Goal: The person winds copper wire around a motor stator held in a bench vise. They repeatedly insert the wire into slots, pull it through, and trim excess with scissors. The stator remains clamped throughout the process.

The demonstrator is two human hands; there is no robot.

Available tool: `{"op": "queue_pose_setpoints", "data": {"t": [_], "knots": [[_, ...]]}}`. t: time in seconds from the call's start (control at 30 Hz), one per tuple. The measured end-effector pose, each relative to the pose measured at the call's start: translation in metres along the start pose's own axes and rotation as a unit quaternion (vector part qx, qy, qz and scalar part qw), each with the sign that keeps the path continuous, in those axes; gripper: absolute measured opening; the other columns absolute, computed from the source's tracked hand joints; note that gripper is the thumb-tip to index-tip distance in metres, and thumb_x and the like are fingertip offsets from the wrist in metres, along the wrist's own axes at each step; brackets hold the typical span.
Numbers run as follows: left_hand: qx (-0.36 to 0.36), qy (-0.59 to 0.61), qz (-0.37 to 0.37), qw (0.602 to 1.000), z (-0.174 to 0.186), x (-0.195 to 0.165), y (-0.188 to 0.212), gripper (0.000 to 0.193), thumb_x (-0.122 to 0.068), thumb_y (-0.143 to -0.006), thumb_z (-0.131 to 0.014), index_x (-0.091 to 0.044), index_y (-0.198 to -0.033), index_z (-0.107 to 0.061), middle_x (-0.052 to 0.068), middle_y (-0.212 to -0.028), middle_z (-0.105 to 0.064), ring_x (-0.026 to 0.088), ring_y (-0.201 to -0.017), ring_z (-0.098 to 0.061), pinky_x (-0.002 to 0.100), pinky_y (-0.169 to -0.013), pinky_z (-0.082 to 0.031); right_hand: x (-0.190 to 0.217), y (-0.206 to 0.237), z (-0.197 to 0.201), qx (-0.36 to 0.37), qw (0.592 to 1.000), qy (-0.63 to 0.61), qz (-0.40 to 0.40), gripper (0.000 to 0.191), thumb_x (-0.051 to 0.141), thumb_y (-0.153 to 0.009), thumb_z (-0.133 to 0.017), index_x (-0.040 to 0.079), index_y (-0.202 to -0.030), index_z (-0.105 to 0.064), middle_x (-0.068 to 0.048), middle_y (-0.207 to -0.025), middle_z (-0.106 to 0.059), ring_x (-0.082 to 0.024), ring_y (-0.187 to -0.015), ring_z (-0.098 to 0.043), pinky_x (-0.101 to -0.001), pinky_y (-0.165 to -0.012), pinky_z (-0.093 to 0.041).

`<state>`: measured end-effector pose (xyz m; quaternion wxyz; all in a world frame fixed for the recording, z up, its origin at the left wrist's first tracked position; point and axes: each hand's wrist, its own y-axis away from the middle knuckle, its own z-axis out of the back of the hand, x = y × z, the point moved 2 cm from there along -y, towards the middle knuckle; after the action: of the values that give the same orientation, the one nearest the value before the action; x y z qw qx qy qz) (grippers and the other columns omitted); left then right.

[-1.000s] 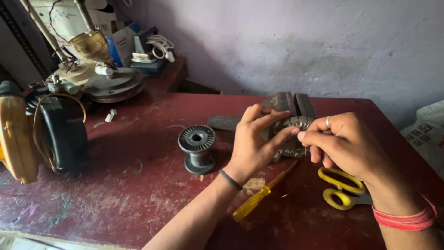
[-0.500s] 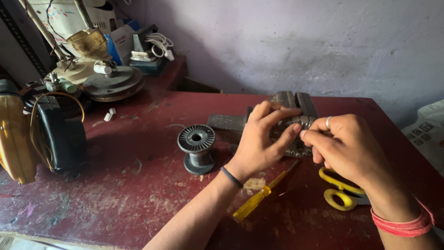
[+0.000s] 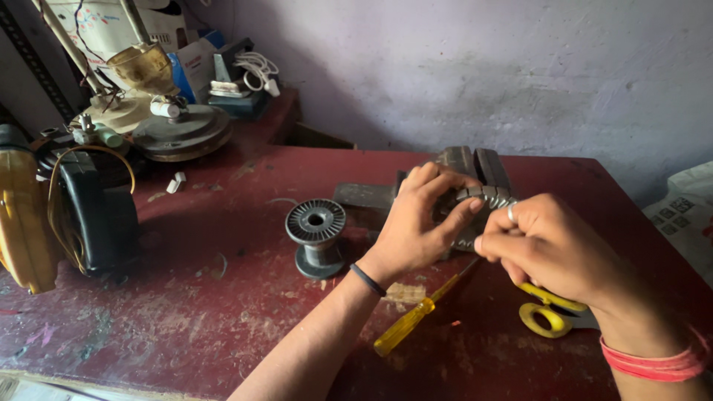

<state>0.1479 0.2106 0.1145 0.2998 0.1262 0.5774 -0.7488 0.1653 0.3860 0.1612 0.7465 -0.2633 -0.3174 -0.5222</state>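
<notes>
On a dark red table [image 3: 223,297], my left hand [image 3: 420,223] wraps over a grey ribbed metal motor core [image 3: 486,199], fingers curled on its top and thumb pressed against its front. My right hand [image 3: 546,249] pinches at the core's front right edge, fingers closed together; what it pinches is too small to see. A black band circles my left wrist, red bands my right. A grey empty wire spool [image 3: 317,234] stands upright just left of my left hand.
A yellow-handled screwdriver [image 3: 412,327] lies below my left wrist. Yellow-handled scissors [image 3: 549,315] lie under my right hand. Grey metal blocks [image 3: 475,160] sit behind the core. Fan parts [image 3: 178,134], a black-and-yellow housing [image 3: 67,215] and boxes crowd the left.
My left hand's fingers have shifted slightly over the core's top; the right hand has kept pinching at its front edge. The view has drifted a little.
</notes>
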Motion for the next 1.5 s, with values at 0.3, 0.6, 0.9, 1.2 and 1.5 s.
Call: {"op": "queue_pose_setpoints", "data": {"t": [0.3,0.6,0.9,1.2,1.5], "knots": [[0.008,0.102,0.016,0.995,0.005,0.003,0.003,0.032,-0.02,-0.096,-0.072,-0.006,-0.125,-0.068,0.007,-0.106,-0.063,0.023,-0.106,-0.059,0.035,-0.097,-0.048,0.007,0.011,0.004,0.139,0.984,0.029,-0.111,0.031,0.02,-0.083,-0.076,-0.003,-0.062,-0.076,-0.009,-0.044,-0.063,-0.012,-0.036,-0.051,-0.0287,-0.037,-0.038],[-0.189,-0.054,0.006,0.98,0.017,-0.004,0.024,0.019,-0.013,-0.088,-0.068,0.002,-0.078,-0.062,0.014,-0.074,-0.055,0.027,-0.075,-0.057,0.036,-0.069,-0.045,0.01,0.012,-0.002,0.152,0.978,0.058,-0.127,0.027,0.024,-0.083,-0.08,0.001,-0.07,-0.08,-0.008,-0.045,-0.063,-0.012,-0.036,-0.052,-0.0285,-0.038,-0.039],[0.063,0.065,0.159,0.983,0.001,-0.033,0.019,0.026,-0.028,-0.088,-0.07,-0.003,-0.096,-0.078,0.008,-0.071,-0.073,0.01,-0.059,-0.067,0.029,-0.057,-0.053,-0.019,-0.002,0.004,0.171,0.977,0.08,-0.104,0.029,0.028,-0.078,-0.085,-0.001,-0.075,-0.078,-0.009,-0.047,-0.065,-0.013,-0.035,-0.052,-0.0293,-0.037,-0.04],[0.005,0.233,0.278,0.932,-0.017,-0.016,0.035,0.023,-0.006,-0.087,-0.059,0.004,-0.101,-0.074,0.004,-0.076,-0.07,0.006,-0.065,-0.061,0.024,-0.057,-0.051,-0.033,-0.005,0.031,-0.143,0.918,-0.002,0.369,0.019,0.008,-0.089,-0.077,0.001,-0.106,-0.071,-0.009,-0.088,-0.069,-0.011,-0.075,-0.061,-0.0223,-0.067,-0.05],[-0.052,0.195,0.295,0.934,-0.026,-0.033,0.045,0.022,-0.007,-0.086,-0.059,0.002,-0.1,-0.074,0.003,-0.069,-0.069,0.005,-0.062,-0.059,0.023,-0.056,-0.049,-0.019,-0.015,0.012,-0.109,0.937,-0.092,0.32,0.047,0.002,-0.083,-0.076,-0.003,-0.127,-0.062,-0.014,-0.109,-0.077,-0.014,-0.1,-0.073,-0.0281,-0.09,-0.058]]}}
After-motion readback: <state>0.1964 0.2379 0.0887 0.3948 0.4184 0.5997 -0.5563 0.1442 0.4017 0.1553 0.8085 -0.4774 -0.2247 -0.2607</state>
